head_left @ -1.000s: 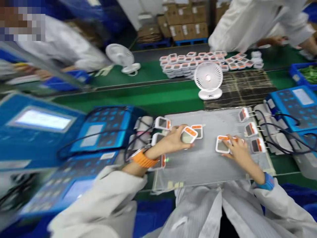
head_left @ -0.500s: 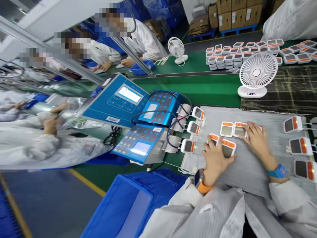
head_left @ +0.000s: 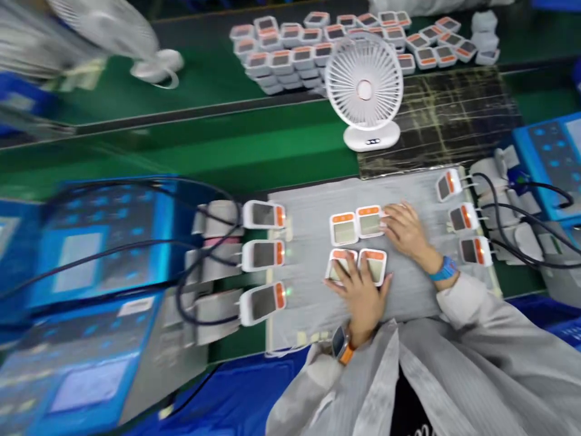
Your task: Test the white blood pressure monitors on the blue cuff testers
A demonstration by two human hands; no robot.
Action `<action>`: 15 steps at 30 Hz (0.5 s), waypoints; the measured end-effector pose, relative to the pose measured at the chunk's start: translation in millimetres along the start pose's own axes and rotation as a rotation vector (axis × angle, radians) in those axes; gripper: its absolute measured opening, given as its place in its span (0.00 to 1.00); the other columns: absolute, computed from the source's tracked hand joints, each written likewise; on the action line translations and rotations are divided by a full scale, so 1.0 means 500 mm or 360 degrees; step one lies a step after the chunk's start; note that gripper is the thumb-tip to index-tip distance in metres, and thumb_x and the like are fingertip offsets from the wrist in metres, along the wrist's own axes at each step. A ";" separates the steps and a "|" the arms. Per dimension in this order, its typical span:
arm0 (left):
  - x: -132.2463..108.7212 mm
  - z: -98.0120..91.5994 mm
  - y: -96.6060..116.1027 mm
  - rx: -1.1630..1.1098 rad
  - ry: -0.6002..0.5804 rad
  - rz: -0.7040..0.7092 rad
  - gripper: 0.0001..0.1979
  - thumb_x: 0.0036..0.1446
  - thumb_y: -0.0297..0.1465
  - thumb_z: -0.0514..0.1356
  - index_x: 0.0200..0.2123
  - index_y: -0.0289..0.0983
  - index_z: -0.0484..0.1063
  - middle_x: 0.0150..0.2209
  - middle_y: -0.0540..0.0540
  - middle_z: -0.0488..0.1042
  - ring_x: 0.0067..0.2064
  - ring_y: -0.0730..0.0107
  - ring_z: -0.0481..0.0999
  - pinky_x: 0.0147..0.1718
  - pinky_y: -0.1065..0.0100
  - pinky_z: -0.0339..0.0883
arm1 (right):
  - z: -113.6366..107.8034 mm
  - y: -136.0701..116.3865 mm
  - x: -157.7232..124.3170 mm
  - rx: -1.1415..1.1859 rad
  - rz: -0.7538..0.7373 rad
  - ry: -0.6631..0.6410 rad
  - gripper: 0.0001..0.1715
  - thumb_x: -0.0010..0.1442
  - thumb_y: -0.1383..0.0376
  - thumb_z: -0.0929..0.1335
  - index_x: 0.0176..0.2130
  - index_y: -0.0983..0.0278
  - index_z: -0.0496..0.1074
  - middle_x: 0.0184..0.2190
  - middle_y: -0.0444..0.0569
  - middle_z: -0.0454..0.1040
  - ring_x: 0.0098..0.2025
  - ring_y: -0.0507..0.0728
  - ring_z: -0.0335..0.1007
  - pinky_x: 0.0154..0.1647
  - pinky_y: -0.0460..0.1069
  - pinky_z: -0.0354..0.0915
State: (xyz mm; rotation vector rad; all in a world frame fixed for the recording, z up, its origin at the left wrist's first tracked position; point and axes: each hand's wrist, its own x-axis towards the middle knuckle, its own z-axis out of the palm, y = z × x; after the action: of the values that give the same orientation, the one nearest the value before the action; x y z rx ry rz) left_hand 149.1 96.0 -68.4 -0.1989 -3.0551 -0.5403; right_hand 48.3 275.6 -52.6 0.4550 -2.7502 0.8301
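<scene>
1. Head view, looking down at a grey mat (head_left: pixel 308 315) on a green workbench (head_left: pixel 254 151).
2. Four white monitors with orange ends sit in a tight two-by-two block mid-mat: upper-left monitor (head_left: pixel 344 229), upper-right monitor (head_left: pixel 369 221), lower-left monitor (head_left: pixel 340 266), lower-right monitor (head_left: pixel 374 266).
3. Left hand (head_left: pixel 361 293): open and spread, not clamped, resting on the lower pair. An orange-strapped watch (head_left: pixel 340 345) circles the wrist.
4. Right hand (head_left: pixel 406 230): open, its fingertips (head_left: pixel 390 212) touching the upper-right monitor's edge. A blue wristband (head_left: pixel 442 269) circles the wrist.
5. The hands are apart but near each other.
6. Three more monitors (head_left: pixel 263 254) line the mat's left edge, and three others (head_left: pixel 463 217) line its right edge, all wired with black cables (head_left: pixel 200 242) beside blue testers (head_left: pixel 554 157).
7. Beyond stand a white desk fan (head_left: pixel 363 91) and stacked monitors (head_left: pixel 281 63).
</scene>
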 end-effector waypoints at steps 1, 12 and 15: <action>0.001 -0.002 0.001 -0.0041 0.0000 -0.0001 0.42 0.61 0.47 0.61 0.70 0.32 0.55 0.73 0.24 0.47 0.74 0.29 0.28 0.62 0.20 0.27 | -0.011 -0.016 -0.005 -0.0003 -0.0070 0.0009 0.17 0.72 0.60 0.60 0.48 0.61 0.76 0.57 0.55 0.75 0.63 0.61 0.64 0.71 0.66 0.50; 0.000 -0.013 0.004 -0.0379 -0.0055 -0.0044 0.36 0.61 0.44 0.60 0.66 0.34 0.58 0.73 0.27 0.47 0.75 0.34 0.30 0.63 0.23 0.21 | -0.190 -0.076 -0.293 -0.0811 0.1041 0.0978 0.34 0.59 0.51 0.72 0.56 0.67 0.66 0.48 0.61 0.67 0.48 0.67 0.66 0.50 0.64 0.65; 0.000 -0.015 0.006 -0.0420 -0.0079 -0.0033 0.32 0.60 0.42 0.61 0.64 0.35 0.62 0.72 0.28 0.50 0.75 0.34 0.32 0.63 0.24 0.20 | -0.224 -0.020 -0.307 -0.0593 0.1277 0.0614 0.37 0.59 0.45 0.70 0.57 0.68 0.68 0.44 0.58 0.70 0.37 0.61 0.68 0.44 0.60 0.68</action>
State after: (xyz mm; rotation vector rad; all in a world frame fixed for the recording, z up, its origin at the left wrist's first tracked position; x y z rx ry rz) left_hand 149.5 96.5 -60.4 -0.1898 -3.0254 -0.9541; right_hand 208.2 366.1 -3.8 -0.8355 -2.5808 0.4383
